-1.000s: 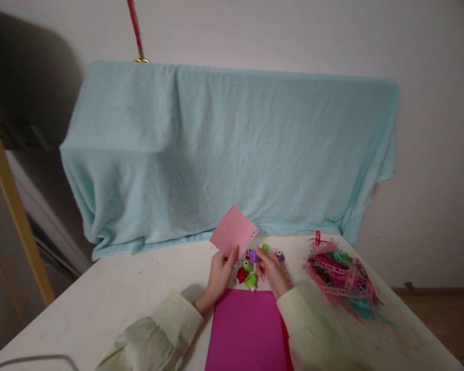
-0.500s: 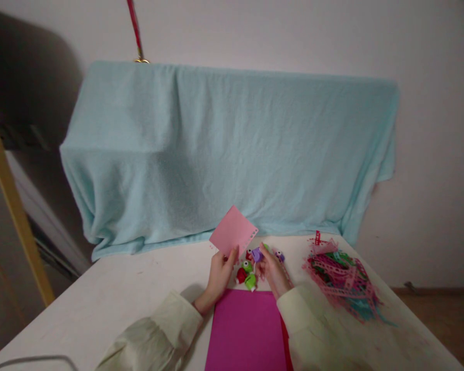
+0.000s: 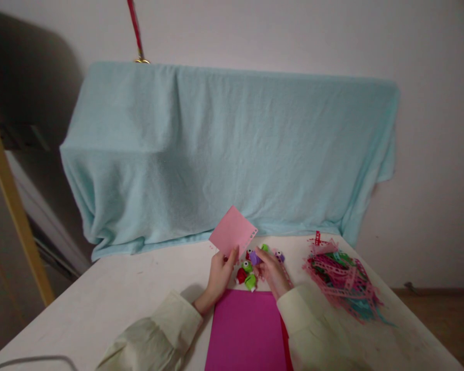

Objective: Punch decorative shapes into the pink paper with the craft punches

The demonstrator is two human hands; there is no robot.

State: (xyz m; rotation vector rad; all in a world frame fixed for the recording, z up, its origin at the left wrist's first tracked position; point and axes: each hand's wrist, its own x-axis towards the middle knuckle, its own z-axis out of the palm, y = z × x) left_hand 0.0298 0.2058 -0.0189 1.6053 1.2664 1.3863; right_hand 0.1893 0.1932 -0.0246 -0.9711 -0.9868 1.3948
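Sleeves of pale cloth frame the nearest part of the table (image 3: pixel 100 304), and between them lies a magenta sheet (image 3: pixel 245 330) flat on the surface, a red edge showing under its right side. Just beyond its far edge, the left hand (image 3: pixel 219 275) holds a pink paper square (image 3: pixel 233 232) up off the table, fingers (image 3: pixel 232 256) pinched together on its lower corner; small holes run along the square's right edge. Beside it, the right hand (image 3: pixel 272 272) has its fingers closed on a small purple punch (image 3: pixel 254 256), held just clear of the paper's perforated edge. Under and between the hands sits a cluster of little punches (image 3: pixel 247 274), green and red, touching one another, with a purple one slightly farther back. To the right, well apart, a heap of punched paper strips (image 3: pixel 342 281) spreads in pink, red and teal. Farther back a light blue blanket (image 3: pixel 232 149) drapes over something bulky against the wall.

The square is held by one corner only, so it could bend or twist if the punch presses on it, giving a crooked hole. The right wrist could also knock the loose punches below it.
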